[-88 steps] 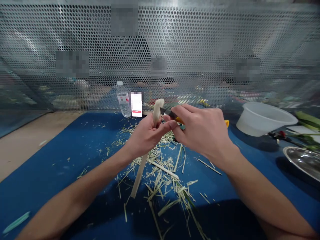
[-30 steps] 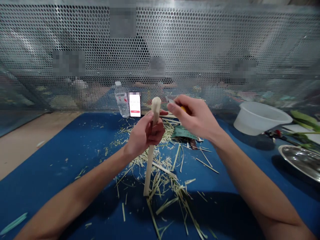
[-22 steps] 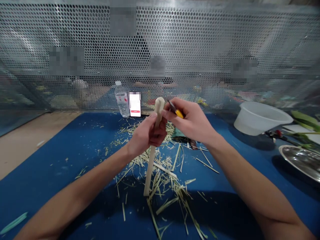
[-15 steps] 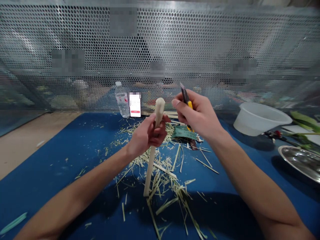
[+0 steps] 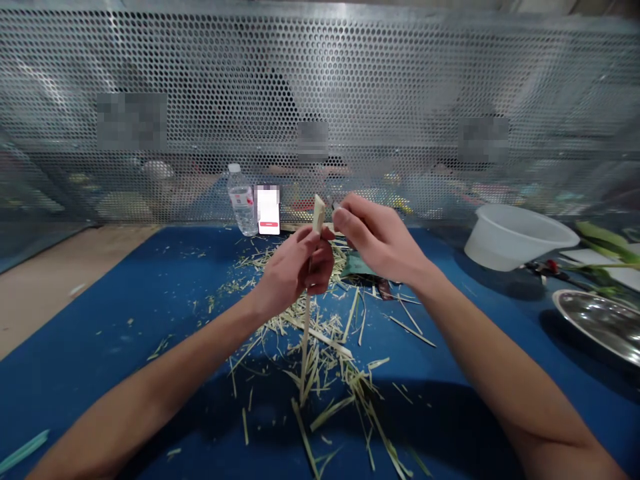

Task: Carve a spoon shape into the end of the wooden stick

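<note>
My left hand [image 5: 299,263] is wrapped round a pale, thin stalk [image 5: 319,215], which stands nearly upright. Its cut top pokes out above my fingers and its lower end hangs over the shavings. Just right of the stalk's top, my right hand [image 5: 375,233] is closed on the cutter; only a bit of the tool shows at the fingertips, the rest being hidden by the hand. Below both hands, pale green shavings [image 5: 320,347] lie scattered over the blue table surface [image 5: 165,293]. A green wrapper [image 5: 357,265] lies partly behind my right hand.
A water bottle [image 5: 242,203] and a lit phone [image 5: 269,212] stand before the perforated metal screen [image 5: 200,87]. To the right are a white tub [image 5: 505,240], a shiny metal bowl [image 5: 600,323] and green leaves [image 5: 607,243]. A teal strip [image 5: 25,450] lies at the lower left.
My right hand has moved left and turned, bringing the cutter near the stalk's top. The stalk has been rotated in my left hand, so it now shows a narrower side.
</note>
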`<state>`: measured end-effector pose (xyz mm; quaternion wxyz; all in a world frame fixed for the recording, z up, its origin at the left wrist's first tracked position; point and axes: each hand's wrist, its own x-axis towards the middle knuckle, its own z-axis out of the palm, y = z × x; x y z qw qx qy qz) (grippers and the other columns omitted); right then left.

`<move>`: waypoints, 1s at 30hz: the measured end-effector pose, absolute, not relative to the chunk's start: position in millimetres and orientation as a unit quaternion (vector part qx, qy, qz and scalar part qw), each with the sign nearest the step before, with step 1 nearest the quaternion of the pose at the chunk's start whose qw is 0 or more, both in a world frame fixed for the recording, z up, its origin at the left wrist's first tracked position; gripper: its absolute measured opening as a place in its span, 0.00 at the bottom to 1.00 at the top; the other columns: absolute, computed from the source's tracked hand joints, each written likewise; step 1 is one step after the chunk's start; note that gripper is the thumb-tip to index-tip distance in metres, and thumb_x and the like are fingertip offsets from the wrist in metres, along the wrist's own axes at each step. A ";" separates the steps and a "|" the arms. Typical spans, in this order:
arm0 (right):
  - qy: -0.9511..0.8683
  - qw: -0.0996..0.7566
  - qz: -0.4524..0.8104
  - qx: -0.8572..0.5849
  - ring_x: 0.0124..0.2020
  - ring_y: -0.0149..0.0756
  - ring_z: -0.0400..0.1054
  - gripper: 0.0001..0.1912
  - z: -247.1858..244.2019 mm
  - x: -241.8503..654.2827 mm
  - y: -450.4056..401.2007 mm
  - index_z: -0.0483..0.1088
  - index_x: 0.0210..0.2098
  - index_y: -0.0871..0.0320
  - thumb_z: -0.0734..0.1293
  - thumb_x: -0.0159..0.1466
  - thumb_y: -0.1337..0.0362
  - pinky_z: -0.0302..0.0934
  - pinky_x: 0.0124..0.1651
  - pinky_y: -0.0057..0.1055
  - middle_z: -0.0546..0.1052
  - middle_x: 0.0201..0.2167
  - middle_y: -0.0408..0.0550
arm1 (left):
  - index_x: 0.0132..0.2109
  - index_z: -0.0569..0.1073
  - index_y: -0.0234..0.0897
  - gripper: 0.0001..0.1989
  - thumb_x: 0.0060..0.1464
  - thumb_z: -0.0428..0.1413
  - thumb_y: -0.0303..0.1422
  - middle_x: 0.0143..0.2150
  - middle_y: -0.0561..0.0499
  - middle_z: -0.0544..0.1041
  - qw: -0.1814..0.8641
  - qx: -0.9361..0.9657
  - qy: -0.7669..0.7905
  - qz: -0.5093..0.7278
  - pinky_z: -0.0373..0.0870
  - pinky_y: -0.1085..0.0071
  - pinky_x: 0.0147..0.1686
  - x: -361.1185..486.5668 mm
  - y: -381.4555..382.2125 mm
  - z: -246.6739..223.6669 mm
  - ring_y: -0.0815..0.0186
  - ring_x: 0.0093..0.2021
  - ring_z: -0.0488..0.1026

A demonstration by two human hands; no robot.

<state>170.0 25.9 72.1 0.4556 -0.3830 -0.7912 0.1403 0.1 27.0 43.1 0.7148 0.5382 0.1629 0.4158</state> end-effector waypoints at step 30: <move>-0.720 0.566 0.183 -0.357 0.27 0.29 0.55 0.24 69.5 175.2 34.8 0.67 0.31 0.55 0.59 0.68 0.42 0.50 0.27 0.30 0.61 0.25 0.41 | 0.40 0.74 0.34 0.05 0.54 0.60 0.28 0.24 0.56 0.69 0.467 0.645 0.319 0.513 0.67 0.75 0.21 -3.6 24.7 51.4 0.74 0.21 0.66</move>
